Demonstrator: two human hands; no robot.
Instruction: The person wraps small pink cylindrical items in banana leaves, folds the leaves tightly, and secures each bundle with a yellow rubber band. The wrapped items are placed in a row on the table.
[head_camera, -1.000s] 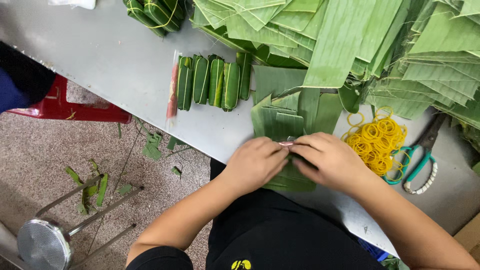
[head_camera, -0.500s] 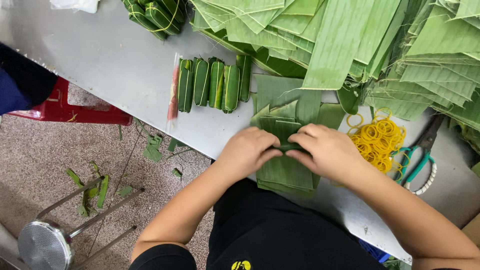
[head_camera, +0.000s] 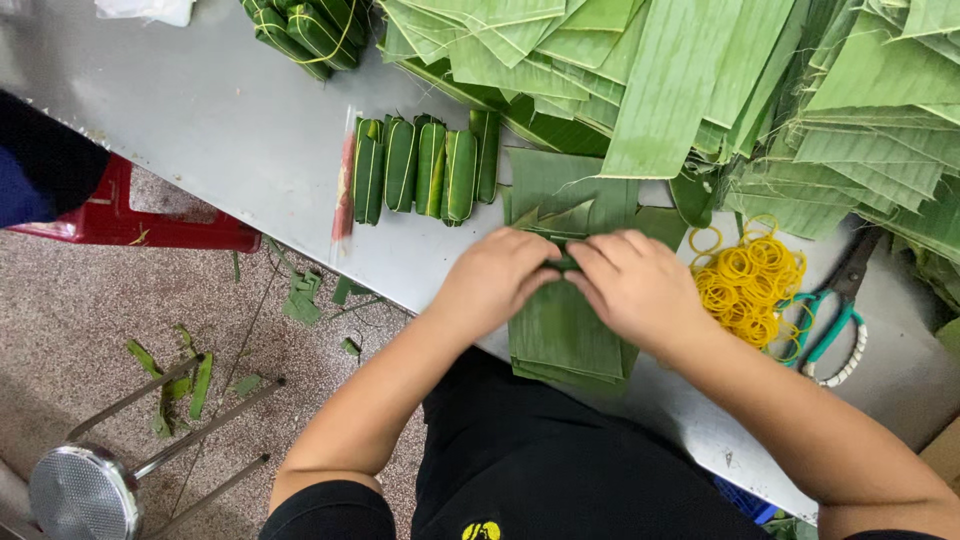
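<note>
**A:** How is the grip?

**B:** I see both hands closed on one small thing in the centre of the frame. The left hand (head_camera: 495, 280) and the right hand (head_camera: 635, 285) meet fingertip to fingertip, and between them is a small folded leaf piece (head_camera: 562, 263), dark green. The fingers cover most of it, so I cannot tell its exact shape.

**A:** Where does it lie?

**B:** It is on top of a stack of flat banana leaf sheets (head_camera: 565, 335), which lies on the grey metal table (head_camera: 220, 130) at its near edge. Both hands rest on this stack.

**A:** What is around the hands?

**B:** Just beside the right hand, toward the right of the frame, I see a heap of yellow rubber bands (head_camera: 750, 285). Further right are scissors with teal handles (head_camera: 835, 315), touching the edge of the heap. To the upper left of the left hand there is a row of wrapped leaf rolls (head_camera: 425, 168), each bound by a band, side by side. At the top of the frame, a big pile of long cut leaves (head_camera: 680, 70) covers the table.

**A:** And below the table?

**B:** In the lower left, a metal stool (head_camera: 85, 490) and some leaf scraps (head_camera: 185, 380) on the speckled floor. A red plastic stool (head_camera: 130, 225) is at the left edge.
</note>
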